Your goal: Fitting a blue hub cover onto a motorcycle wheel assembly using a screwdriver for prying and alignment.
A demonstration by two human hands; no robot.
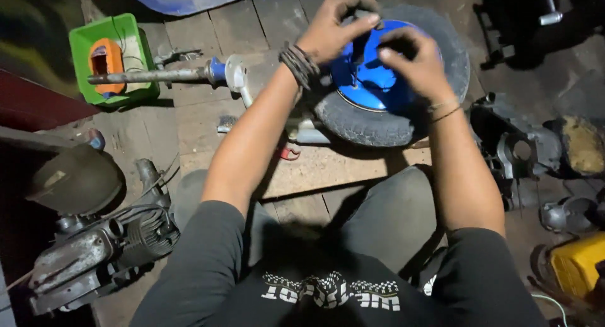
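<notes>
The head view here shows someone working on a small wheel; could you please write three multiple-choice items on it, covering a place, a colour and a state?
1. Where is the green tray?
A. Left of the wheel, on the floor
B. On the person's lap
C. On top of the tyre

2. What colour is the wheel rim?
A. Red
B. Blue
C. White

3. How does the wheel lie?
A. Standing upright on its tread
B. Hanging from a hook
C. Flat on its side on the wooden boards

Answers: 1 A, since the tray sits at the upper left beside the metal shaft. 2 B, as the rim inside the grey tyre is bright blue. 3 C, because the rim's face points up at the camera, with the left hand and right hand both on it.
</notes>
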